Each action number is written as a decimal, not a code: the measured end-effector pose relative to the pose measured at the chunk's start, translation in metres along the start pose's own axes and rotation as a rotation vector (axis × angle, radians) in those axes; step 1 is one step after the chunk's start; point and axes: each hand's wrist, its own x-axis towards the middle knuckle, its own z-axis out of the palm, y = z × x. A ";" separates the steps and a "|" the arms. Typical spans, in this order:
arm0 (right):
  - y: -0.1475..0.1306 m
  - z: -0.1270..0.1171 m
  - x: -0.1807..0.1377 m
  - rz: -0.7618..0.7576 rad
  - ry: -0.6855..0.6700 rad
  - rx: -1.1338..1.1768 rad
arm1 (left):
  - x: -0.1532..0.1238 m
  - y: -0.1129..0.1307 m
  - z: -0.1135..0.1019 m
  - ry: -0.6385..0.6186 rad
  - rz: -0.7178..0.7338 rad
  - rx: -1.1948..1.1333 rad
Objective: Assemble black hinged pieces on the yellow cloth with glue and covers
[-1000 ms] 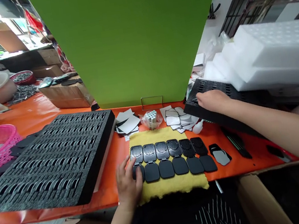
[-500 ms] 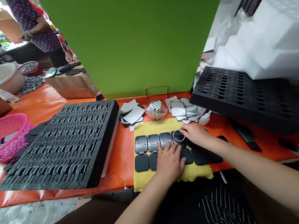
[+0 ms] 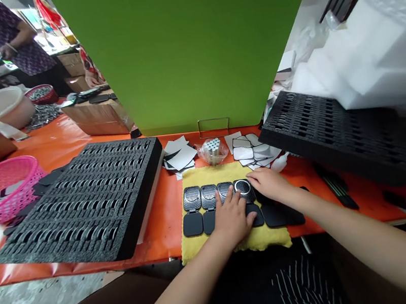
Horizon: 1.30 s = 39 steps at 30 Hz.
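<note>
A row of black hinged pieces [image 3: 192, 199] lies opened out on a yellow cloth [image 3: 198, 247]; their upper squares carry a round grid pattern, their lower squares are plain. My left hand [image 3: 232, 219] rests palm down over the middle pieces with its fingers spread. A bright ring [image 3: 242, 187] sits on the grid of the fourth piece. My right hand [image 3: 269, 182] is at that piece's upper right corner, thumb and fingertips drawn together; whatever is between them is hidden. Below my right hand lie further flat black pieces [image 3: 273, 215], partly covered by it.
Black foam trays with slotted rows stand left [image 3: 123, 185] and right [image 3: 325, 148]. Behind the cloth are white cut sheets [image 3: 180, 154], a bag of small metal cylinders [image 3: 213, 149] and a green panel [image 3: 190, 46]. A pink basket [image 3: 24, 167] is far left. Another person [image 3: 21, 42] stands beyond.
My right hand has shifted slightly right, off the ring, which now shows whole on the fourth piece. My left hand stays nearly in place. The person at the back left has moved left.
</note>
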 end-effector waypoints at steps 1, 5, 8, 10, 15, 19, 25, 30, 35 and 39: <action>0.002 -0.008 -0.005 -0.018 0.047 0.035 | 0.002 0.000 0.000 0.000 -0.001 -0.003; 0.026 -0.050 -0.014 -0.037 0.301 0.067 | 0.009 -0.001 -0.002 0.003 -0.010 -0.024; 0.055 -0.082 -0.001 0.080 0.446 -0.001 | 0.014 -0.001 -0.007 0.005 -0.012 -0.037; 0.071 -0.096 0.013 0.163 0.433 -0.041 | 0.014 0.000 -0.011 0.023 -0.009 -0.057; 0.087 -0.109 0.046 0.237 0.164 -0.120 | -0.002 -0.002 -0.023 0.093 -0.028 -0.100; 0.095 -0.106 0.059 0.247 0.058 -0.148 | -0.022 -0.013 -0.029 0.120 -0.094 -0.079; 0.089 -0.097 0.050 0.307 0.354 -0.178 | -0.035 -0.025 -0.028 0.102 -0.141 -0.067; 0.028 -0.066 0.023 0.175 0.566 -0.124 | -0.034 -0.022 -0.022 0.074 -0.131 -0.077; -0.038 -0.001 0.019 -0.016 0.153 0.135 | -0.033 -0.021 -0.019 0.048 -0.154 -0.054; -0.052 0.031 0.027 0.045 0.031 0.117 | -0.034 -0.022 -0.018 0.033 -0.155 -0.037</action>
